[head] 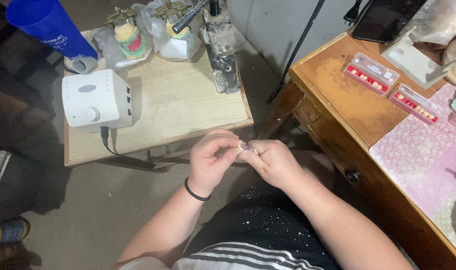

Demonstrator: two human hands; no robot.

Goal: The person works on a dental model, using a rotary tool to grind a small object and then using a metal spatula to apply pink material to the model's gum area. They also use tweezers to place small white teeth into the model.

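Hands, left (210,161) and right (269,161), fingers pinching small pale piece (243,146) between table edge (158,142) and desk (338,100).

2 clear flat boxes (371,73) (415,104), red-lined, on the wooden desk (338,95)

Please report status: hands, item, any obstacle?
Left hand and right hand together pinch small pale tooth-like piece. Held over lap, apart from light wooden table. Nothing between.

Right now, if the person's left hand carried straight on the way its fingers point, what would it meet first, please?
The left hand points toward the right hand, so it would first press into the small pale piece pinched between both hands' fingertips, then the right hand's fingers. They look already in contact.
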